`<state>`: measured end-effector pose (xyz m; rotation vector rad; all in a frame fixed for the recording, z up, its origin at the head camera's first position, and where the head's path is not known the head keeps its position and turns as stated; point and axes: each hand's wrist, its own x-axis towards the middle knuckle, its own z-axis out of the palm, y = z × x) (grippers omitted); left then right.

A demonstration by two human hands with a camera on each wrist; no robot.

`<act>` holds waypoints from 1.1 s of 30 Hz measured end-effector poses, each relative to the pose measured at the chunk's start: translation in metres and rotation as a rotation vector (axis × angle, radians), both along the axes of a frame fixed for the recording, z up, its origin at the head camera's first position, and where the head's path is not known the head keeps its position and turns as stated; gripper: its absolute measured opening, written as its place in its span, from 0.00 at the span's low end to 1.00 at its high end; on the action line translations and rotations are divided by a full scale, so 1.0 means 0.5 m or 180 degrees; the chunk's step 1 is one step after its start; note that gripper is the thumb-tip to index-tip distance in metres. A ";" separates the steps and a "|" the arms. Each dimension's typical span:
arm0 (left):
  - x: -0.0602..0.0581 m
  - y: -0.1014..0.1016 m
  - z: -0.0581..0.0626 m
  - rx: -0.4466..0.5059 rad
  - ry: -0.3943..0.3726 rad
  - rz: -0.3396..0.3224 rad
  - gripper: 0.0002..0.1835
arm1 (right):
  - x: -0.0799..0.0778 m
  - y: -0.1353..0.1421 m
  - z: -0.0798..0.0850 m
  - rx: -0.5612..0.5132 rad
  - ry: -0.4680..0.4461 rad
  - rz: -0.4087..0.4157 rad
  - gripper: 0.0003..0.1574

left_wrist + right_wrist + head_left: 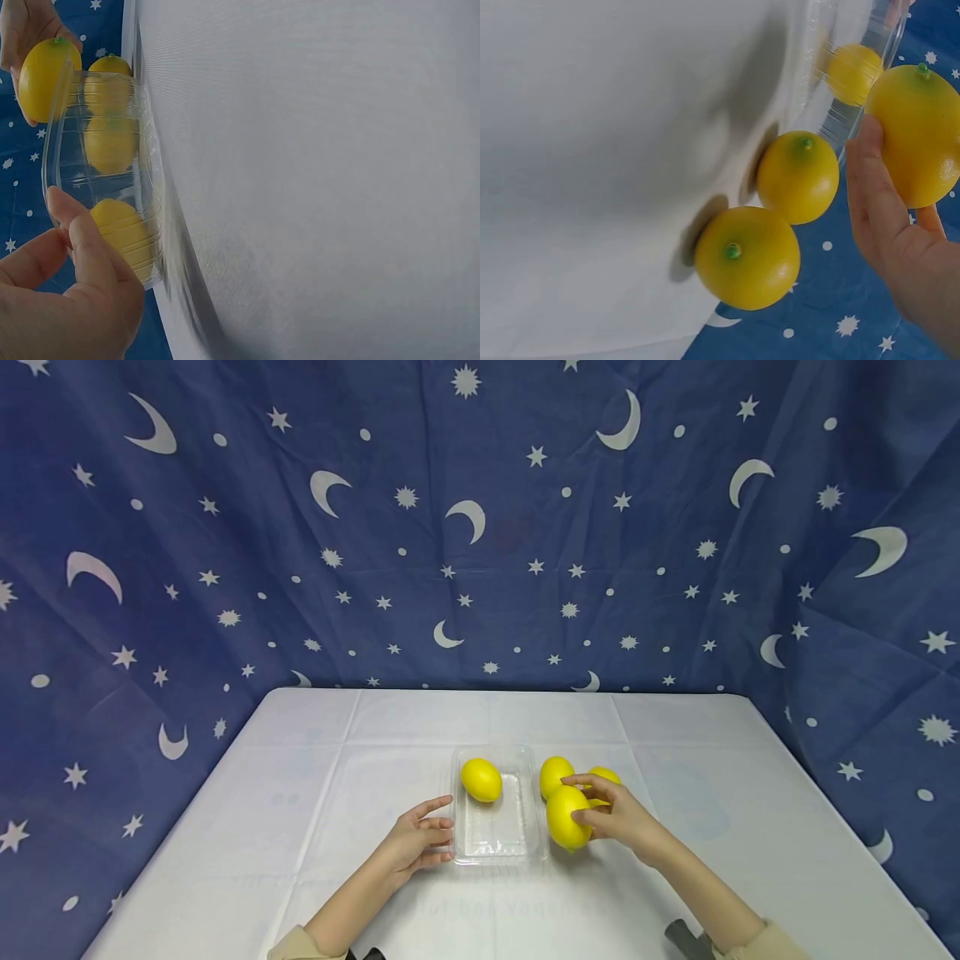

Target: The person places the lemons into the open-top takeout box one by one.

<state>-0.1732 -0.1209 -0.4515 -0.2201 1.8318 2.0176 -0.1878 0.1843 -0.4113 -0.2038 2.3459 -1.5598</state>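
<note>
A clear plastic tray stands on the white table, with one yellow lemon in its far left part. My left hand is at the tray's left side, its fairly straight fingers touching the rim. My right hand holds another lemon between thumb and fingers, raised beside the tray's right edge. Two more lemons lie to the right of the tray: one lemon close to its wall, another lemon farther out. In the head view the right fingers partly cover the farther one.
White cloth with crease lines covers the table. A dark blue curtain with moons and stars hangs behind it and along both sides. A dark grey object shows by the right forearm at the lower edge.
</note>
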 end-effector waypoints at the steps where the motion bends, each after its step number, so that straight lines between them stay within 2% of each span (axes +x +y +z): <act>1: 0.000 0.000 0.000 -0.0001 0.0000 -0.0001 0.31 | -0.002 -0.001 0.001 0.0003 0.0011 0.0004 0.31; 8: -0.001 0.003 0.002 0.0007 -0.0010 0.0008 0.31 | -0.017 -0.018 0.016 0.0023 0.0049 -0.0009 0.31; 14: -0.004 0.001 -0.001 0.0013 -0.0006 0.0038 0.31 | -0.033 -0.038 0.027 0.0013 0.0140 0.0121 0.31; 20: 0.008 -0.004 -0.005 -0.0004 0.0038 -0.0050 0.30 | -0.035 -0.055 0.025 0.0088 0.0143 0.0188 0.31; 25: 0.015 -0.004 -0.004 -0.0006 0.0051 -0.0082 0.32 | -0.038 -0.068 0.025 0.0020 0.0199 0.0259 0.31; 33: 0.009 -0.001 0.002 -0.0028 0.0077 -0.0050 0.32 | -0.060 -0.092 0.032 0.0174 0.0359 0.0074 0.29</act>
